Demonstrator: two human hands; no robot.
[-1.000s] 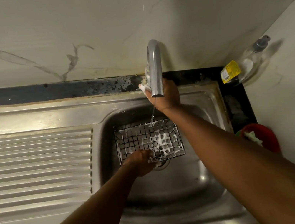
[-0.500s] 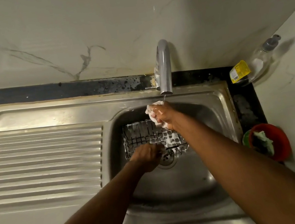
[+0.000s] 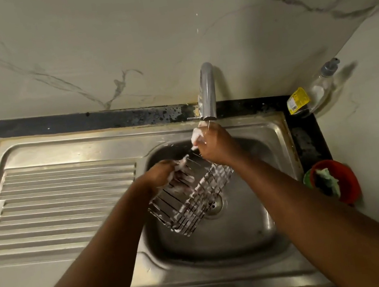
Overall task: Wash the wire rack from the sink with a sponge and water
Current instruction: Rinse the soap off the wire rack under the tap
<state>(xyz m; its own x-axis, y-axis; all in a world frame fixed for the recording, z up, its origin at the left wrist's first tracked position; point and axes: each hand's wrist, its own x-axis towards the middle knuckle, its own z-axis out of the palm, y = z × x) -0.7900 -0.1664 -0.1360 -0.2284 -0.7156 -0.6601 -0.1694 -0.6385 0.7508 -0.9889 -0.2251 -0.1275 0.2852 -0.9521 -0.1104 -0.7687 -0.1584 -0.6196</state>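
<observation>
Suds cling to the wire rack (image 3: 194, 200), which hangs tilted over the basin of the sink (image 3: 226, 250), its low end near the drain (image 3: 215, 204). The left hand (image 3: 163, 175) grips its upper left end, fingers curled among the wires. The right hand (image 3: 215, 147) is closed round a white, foamy sponge (image 3: 197, 136) just under the faucet (image 3: 207, 92), by the rack's far corner; whether it touches the rack is unclear. A red bowl (image 3: 346, 182) sits at the right.

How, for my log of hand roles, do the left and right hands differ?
The left hand grips the foamy rack by its far end; the right hand holds a white sponge. The left hand sits lower, in the sink; the right hand is higher, just under the faucet. Both are over the sink.
</observation>
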